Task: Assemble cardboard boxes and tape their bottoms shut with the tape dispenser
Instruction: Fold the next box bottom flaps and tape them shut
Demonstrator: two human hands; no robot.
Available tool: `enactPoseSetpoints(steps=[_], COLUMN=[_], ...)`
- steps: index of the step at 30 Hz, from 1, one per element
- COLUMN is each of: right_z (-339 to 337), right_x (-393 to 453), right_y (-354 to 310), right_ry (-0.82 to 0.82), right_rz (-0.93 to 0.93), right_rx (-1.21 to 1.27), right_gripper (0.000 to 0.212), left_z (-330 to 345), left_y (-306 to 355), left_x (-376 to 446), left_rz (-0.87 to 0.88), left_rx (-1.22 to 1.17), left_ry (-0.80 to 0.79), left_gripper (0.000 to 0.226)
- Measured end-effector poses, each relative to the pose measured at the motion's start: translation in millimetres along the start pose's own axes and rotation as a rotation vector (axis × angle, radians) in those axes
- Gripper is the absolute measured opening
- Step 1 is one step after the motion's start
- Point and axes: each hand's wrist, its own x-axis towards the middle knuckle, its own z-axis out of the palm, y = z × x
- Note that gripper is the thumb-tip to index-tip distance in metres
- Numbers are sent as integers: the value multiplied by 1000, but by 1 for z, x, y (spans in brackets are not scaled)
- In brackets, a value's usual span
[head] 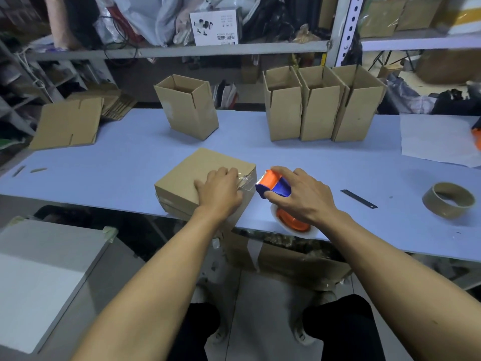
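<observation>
Spanning the view from 9 to 3 o'clock, a pale blue table point(338, 162) is seen below metal shelving point(182, 51) crowded with bags, cables and a white printed carton point(216, 26). Toward 1 o'clock, three assembled boxes point(320, 105) are stood upright side by side, touching, their top flaps raised. At 12 o'clock a fourth open box point(186, 110) is seen tilted, apart from the others. At 10 o'clock flattened cardboard blanks point(69, 122) are laid on the table's far left. A white sheet point(437, 139) is spread at 3 o'clock, and just below it an empty brown tape core point(448, 200) is set on its edge rim, with a dark flat blade-like strip point(359, 199) lying between it and the hands. At centre, on the near edge of the table, the cardboard box point(197, 175) being worked on is laid with a closed brown face upward, clear tape visible at its right end. The left hand point(221, 191) is pressed on that face, its fingers curled over the taped right edge. Just beside the box at its right, the orange and blue tape dispenser point(276, 185) is gripped by the right hand point(302, 196), fingers curled round its body, its front end almost touching the box edge.
</observation>
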Motion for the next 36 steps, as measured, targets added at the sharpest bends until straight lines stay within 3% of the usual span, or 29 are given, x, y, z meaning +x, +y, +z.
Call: enactPoseSetpoints(steps=[3, 8, 15, 20, 27, 32, 36], right_z=[-10, -17, 0, 6, 28, 33, 36], right_x=[1, -3, -6, 13, 28, 33, 38], right_y=[-4, -12, -17, -26, -43, -49, -49], right_ry=[23, 20, -79, -150, -183, -178, -170], right_rz=[-27, -45, -73, -52, -66, -86, -96], right_rx=[-35, -56, -198, -296, -389, -408, -413], right_gripper=[62, 62, 56, 52, 45, 47, 50], left_z=[4, 6, 4, 2, -15, -19, 0], left_y=[1, 3, 1, 0, 1, 3, -3], left_x=[-1, -4, -5, 1, 12, 26, 32], left_rz=[5, -19, -9, -31, -47, 33, 64], left_rx=[18, 47, -8, 23, -29, -3, -60], left_ry=[50, 52, 62, -31, -142, -149, -160], left_gripper=[2, 10, 5, 29, 33, 28, 43])
